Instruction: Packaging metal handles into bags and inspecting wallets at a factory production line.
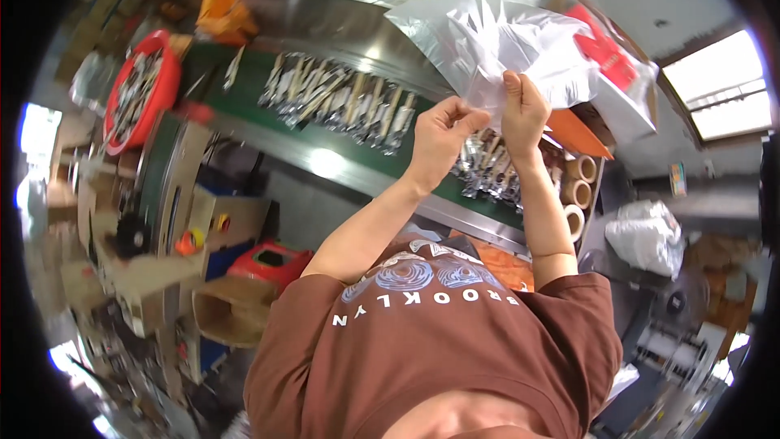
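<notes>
A thin clear plastic bag (487,41) spreads upward from my two hands above the far side of the green work belt. My left hand (445,136) pinches its lower edge between thumb and fingers. Close beside it, my right hand (524,110) grips the same gathered edge, thumb pointing up. On the belt to the left of my hands lies a row of slim clear-wrapped packets with pale sticks (341,97). A second group of packets (493,167) lies below my hands, partly covered by my right forearm.
A metal ledge (317,20) runs behind the green belt (244,97), with more packets and plastic on it. At left stands a red basin (166,85) of packets, near an orange bag (223,4). Tape rolls (575,193) and an open carton (646,106) are at right.
</notes>
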A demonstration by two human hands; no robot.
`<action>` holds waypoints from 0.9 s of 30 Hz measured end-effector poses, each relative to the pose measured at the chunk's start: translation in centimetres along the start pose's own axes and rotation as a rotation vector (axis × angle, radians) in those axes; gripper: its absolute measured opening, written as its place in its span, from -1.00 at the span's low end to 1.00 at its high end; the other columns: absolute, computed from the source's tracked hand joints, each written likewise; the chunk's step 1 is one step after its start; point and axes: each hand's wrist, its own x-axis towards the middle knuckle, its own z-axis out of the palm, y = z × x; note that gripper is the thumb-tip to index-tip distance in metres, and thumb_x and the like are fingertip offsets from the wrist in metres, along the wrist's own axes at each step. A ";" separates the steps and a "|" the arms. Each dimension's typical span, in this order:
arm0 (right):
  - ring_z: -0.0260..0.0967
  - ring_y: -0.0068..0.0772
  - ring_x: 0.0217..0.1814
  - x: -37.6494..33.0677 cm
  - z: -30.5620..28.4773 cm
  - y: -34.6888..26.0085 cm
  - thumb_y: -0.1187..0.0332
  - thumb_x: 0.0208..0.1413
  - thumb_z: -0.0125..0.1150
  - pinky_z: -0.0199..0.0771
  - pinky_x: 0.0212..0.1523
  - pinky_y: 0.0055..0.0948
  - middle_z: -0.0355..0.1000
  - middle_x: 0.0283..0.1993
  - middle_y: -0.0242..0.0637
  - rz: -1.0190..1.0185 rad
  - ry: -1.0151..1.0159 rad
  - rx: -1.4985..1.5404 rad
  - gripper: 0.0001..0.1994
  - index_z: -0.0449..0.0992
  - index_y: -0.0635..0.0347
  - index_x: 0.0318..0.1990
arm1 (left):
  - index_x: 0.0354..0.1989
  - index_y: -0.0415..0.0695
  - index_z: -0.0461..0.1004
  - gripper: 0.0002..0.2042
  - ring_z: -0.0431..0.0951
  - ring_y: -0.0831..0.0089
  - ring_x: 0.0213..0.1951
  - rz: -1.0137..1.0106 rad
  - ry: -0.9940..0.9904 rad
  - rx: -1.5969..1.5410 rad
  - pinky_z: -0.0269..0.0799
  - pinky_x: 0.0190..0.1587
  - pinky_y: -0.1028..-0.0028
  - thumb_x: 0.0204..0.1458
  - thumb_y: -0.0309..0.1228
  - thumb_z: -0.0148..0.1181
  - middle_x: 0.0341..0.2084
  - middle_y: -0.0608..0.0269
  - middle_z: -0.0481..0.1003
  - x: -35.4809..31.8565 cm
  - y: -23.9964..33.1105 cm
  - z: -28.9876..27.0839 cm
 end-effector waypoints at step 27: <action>0.40 -0.02 -0.22 -49.2 39.4 -21.4 0.12 -0.02 0.02 0.35 -0.17 -0.17 0.45 -0.31 -0.01 -0.823 -2.163 0.107 -0.67 0.51 0.19 -0.27 | -0.56 -0.17 0.46 -0.63 0.30 0.61 -0.70 -0.975 1.243 0.070 0.18 -0.63 0.58 0.01 -0.08 0.02 -0.71 0.37 0.40 -70.1 0.1 -37.5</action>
